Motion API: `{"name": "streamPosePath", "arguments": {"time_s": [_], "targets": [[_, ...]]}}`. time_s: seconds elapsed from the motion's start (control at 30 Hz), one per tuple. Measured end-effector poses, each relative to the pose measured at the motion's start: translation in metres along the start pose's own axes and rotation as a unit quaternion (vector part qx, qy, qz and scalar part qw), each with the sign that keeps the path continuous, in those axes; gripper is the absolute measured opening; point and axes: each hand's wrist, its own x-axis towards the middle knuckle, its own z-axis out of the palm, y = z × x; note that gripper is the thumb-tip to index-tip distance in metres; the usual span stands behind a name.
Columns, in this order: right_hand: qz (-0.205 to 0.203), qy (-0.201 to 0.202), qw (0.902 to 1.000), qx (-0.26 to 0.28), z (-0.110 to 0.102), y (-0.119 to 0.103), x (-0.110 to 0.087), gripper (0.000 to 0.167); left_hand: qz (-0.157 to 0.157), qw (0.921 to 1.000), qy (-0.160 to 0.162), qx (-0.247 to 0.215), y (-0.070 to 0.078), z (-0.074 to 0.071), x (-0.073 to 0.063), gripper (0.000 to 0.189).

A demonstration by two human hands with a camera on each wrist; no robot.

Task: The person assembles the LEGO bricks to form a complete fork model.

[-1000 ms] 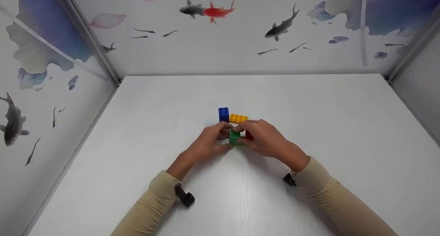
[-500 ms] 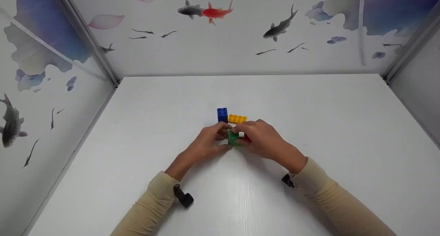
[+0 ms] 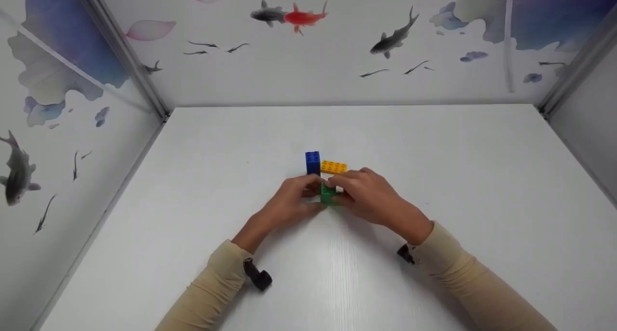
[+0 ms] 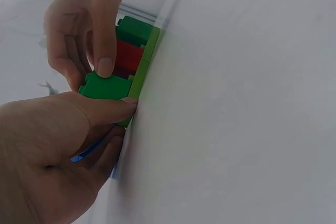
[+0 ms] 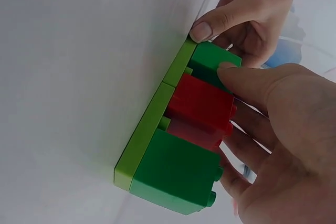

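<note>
A light green base strip [image 5: 144, 129] made of two flat pieces stands on the table. It bears a green brick [image 5: 173, 171] at one end, a red brick [image 5: 202, 98] in the middle and another green brick [image 4: 105, 87] at the left end. My left hand [image 3: 289, 196] pinches that left end, its thumb on the near face and its fingers behind. My right hand [image 3: 373, 196] grips the left green brick, with the thumb on its near face and fingertips at its studded top. In the head view the right hand hides most of the base and the red brick.
Just behind the hands stands a tall blue brick [image 3: 312, 161]. Beside it, on the right, is a yellow brick [image 3: 334, 166] with several studs. White panels printed with fish [image 3: 394, 34] border the white table [image 3: 458, 152] at the back and sides.
Both hands keep nearly the same places and hold. The fingers of my left hand have shifted slightly near the blue brick, and red no longer shows beside my right fingers in the head view.
</note>
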Motion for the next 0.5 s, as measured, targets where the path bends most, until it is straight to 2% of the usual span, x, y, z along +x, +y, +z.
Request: {"name": "streamPosePath", "arguments": {"time_s": [0.27, 0.5], "targets": [[0.002, -0.007, 0.9989, 0.046, -0.001, 0.007, 0.000, 0.033, 0.007, 0.9997, 0.004, 0.025, -0.001, 0.002, 0.002, 0.037], [0.008, -0.024, 0.9937, 0.109, -0.003, 0.013, 0.003, 0.033, 0.016, 0.9992, 0.013, 0.033, -0.002, 0.002, 0.002, 0.035]]}}
